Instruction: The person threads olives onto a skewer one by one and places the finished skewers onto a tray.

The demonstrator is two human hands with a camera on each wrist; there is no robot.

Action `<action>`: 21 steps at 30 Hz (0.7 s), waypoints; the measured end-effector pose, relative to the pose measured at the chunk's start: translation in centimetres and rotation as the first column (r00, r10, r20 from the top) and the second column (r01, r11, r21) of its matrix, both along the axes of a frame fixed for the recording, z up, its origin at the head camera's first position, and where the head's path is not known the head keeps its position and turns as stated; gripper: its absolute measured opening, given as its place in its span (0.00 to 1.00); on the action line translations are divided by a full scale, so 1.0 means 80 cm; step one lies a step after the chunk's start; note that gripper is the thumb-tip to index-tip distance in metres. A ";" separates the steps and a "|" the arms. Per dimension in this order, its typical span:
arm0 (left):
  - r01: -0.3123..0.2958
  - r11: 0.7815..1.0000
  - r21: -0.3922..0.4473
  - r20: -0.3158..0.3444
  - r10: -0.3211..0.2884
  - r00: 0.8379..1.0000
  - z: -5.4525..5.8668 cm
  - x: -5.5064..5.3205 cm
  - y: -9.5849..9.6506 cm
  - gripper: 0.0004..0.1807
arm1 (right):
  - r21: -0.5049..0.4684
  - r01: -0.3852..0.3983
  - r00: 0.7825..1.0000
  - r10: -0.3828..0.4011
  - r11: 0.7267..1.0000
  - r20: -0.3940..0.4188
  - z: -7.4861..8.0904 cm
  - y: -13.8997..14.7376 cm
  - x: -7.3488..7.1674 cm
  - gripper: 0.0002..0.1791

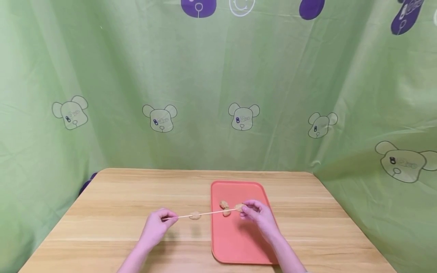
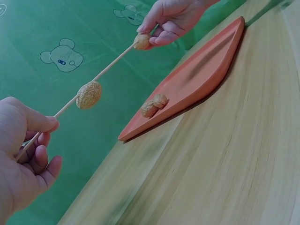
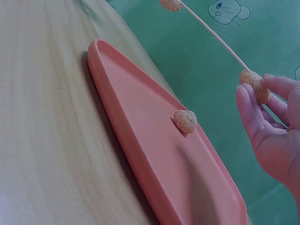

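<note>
My left hand (image 1: 155, 229) pinches a thin wooden skewer (image 1: 214, 212) near its left end, between thumb and fingers. One brown, wrinkled food ball (image 2: 89, 94) is threaded partway along the stick, apart from that hand. At the far end, the fingertips and thumb of my right hand (image 1: 261, 220) pinch a second wrinkled ball (image 3: 254, 86), and the skewer's tip runs up to it; how deep it goes is hidden. Held above the table, the skewer slants slightly up to the right in the head view. Two loose wrinkled balls (image 2: 149, 109) lie side by side on the tray.
A pink-red rectangular tray (image 1: 239, 242) with a low raised rim lies right of the middle of the wooden table (image 1: 164, 189), under my right hand. Green curtains (image 1: 201, 148) with printed bear heads hang behind the table and along both sides.
</note>
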State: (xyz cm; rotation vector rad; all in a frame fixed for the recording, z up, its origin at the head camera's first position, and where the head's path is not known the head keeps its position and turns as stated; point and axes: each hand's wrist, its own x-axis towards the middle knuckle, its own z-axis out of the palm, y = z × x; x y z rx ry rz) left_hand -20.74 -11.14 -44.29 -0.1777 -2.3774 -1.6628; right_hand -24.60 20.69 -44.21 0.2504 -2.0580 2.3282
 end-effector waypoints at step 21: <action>-0.017 0.998 0.055 0.011 0.016 1.000 0.007 0.003 -0.003 0.02 | -0.046 -0.010 0.998 0.007 0.999 -0.066 0.006 -0.009 0.004 0.21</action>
